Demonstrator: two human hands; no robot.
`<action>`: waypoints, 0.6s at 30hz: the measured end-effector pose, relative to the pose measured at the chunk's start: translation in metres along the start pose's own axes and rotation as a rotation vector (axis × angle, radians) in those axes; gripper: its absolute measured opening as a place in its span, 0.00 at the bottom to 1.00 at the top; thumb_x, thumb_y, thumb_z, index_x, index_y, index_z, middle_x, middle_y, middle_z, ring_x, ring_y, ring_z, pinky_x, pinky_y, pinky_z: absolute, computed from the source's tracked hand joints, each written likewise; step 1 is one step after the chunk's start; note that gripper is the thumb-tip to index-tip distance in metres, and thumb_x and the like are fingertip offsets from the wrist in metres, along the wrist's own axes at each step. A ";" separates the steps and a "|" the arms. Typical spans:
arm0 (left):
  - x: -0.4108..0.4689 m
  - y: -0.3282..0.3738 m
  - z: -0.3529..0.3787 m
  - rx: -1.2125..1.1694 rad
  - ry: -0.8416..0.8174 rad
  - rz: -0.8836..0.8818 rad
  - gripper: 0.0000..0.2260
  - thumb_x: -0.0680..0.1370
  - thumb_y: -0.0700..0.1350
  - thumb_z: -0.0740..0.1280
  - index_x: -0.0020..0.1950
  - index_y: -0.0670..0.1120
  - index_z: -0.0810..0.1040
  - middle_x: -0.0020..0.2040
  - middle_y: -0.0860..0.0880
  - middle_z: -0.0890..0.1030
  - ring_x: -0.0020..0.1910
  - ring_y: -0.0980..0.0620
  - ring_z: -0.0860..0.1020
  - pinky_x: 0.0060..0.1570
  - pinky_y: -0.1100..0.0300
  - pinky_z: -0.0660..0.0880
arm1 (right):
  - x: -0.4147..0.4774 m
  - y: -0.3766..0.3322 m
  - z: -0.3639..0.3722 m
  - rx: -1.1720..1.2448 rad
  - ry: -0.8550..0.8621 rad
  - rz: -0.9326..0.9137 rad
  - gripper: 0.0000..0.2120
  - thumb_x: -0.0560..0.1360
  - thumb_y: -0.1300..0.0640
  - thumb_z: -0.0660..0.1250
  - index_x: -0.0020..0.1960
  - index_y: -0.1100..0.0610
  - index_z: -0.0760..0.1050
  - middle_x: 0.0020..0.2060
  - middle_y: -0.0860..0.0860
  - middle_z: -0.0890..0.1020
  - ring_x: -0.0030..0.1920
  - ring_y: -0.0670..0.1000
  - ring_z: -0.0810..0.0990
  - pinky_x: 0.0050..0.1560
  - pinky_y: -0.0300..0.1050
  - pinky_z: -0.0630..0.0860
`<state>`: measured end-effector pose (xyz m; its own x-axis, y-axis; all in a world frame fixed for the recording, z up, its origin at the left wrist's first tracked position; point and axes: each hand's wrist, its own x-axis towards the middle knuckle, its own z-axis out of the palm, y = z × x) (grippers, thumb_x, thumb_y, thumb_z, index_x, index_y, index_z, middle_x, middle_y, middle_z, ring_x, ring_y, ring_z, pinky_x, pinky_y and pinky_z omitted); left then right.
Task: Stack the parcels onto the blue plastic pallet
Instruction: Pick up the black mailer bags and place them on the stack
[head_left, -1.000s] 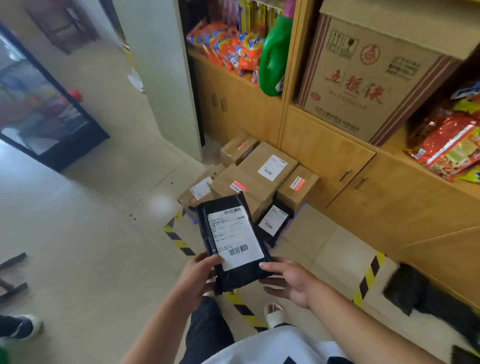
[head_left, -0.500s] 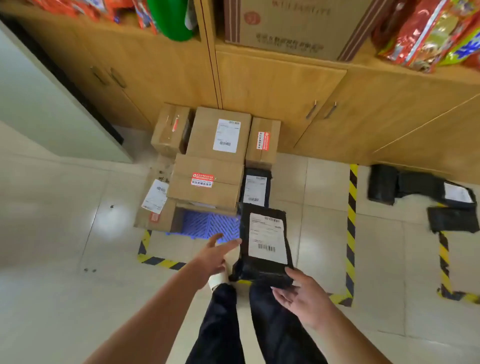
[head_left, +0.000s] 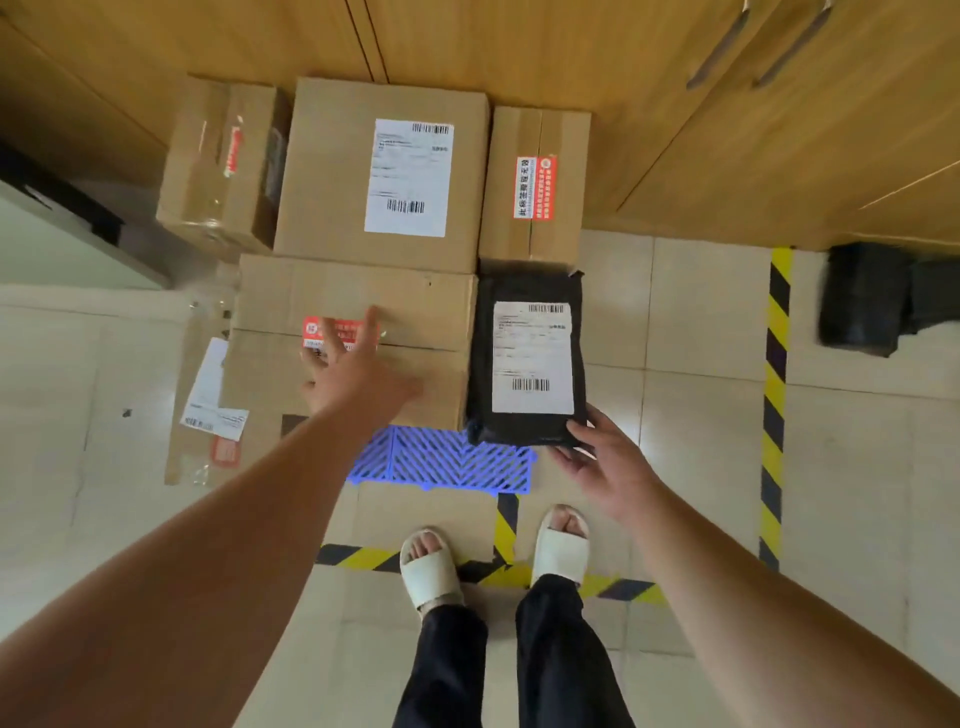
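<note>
The blue plastic pallet (head_left: 441, 460) lies on the floor, mostly covered by several cardboard boxes; only its near edge shows. A black parcel with a white label (head_left: 532, 358) lies flat at the pallet's right side, next to a box with a red sticker (head_left: 405, 306). My right hand (head_left: 608, 467) holds the black parcel's near right corner, thumb on top and fingers under the edge. My left hand (head_left: 353, 374) is spread flat over the red-sticker box, fingers straight. Behind stand a large box with a white label (head_left: 332, 171) and a narrow box (head_left: 535, 182).
Wooden cabinet doors (head_left: 675, 130) rise right behind the boxes. More black parcels (head_left: 862, 301) lie on the floor at the right, beyond a yellow-black tape line (head_left: 774, 389). A taped box (head_left: 218, 161) and a low box (head_left: 208, 395) sit at the left. My sandalled feet (head_left: 431, 566) stand near the pallet.
I have stepped closer and looked down. The black parcel moved forward and down onto the pallet's right side. My left hand let go of it and reached over the red-sticker box.
</note>
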<state>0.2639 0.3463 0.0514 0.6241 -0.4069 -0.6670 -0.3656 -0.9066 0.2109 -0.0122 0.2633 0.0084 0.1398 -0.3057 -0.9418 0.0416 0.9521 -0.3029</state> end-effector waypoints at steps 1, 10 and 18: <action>0.000 -0.001 0.004 0.040 0.018 0.002 0.47 0.65 0.59 0.76 0.76 0.67 0.49 0.81 0.47 0.43 0.78 0.34 0.49 0.71 0.36 0.61 | 0.010 -0.001 0.003 0.008 -0.005 0.007 0.21 0.80 0.71 0.59 0.70 0.59 0.72 0.60 0.62 0.80 0.57 0.60 0.81 0.61 0.54 0.77; -0.002 0.009 0.000 0.088 0.021 -0.021 0.47 0.69 0.58 0.76 0.77 0.65 0.47 0.81 0.47 0.41 0.78 0.34 0.43 0.72 0.35 0.58 | 0.043 0.002 0.021 -0.109 0.059 0.046 0.23 0.80 0.71 0.58 0.71 0.54 0.73 0.62 0.60 0.80 0.59 0.59 0.80 0.59 0.51 0.78; -0.008 0.014 -0.001 0.081 0.026 -0.044 0.46 0.70 0.58 0.76 0.77 0.64 0.48 0.81 0.48 0.41 0.79 0.36 0.43 0.73 0.36 0.57 | 0.035 -0.010 0.029 -0.187 -0.065 0.109 0.21 0.80 0.61 0.60 0.70 0.46 0.73 0.61 0.51 0.79 0.65 0.62 0.75 0.66 0.61 0.71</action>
<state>0.2546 0.3367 0.0610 0.6580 -0.3703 -0.6557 -0.3911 -0.9121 0.1226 0.0209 0.2435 -0.0171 0.1967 -0.1943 -0.9610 -0.1610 0.9605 -0.2271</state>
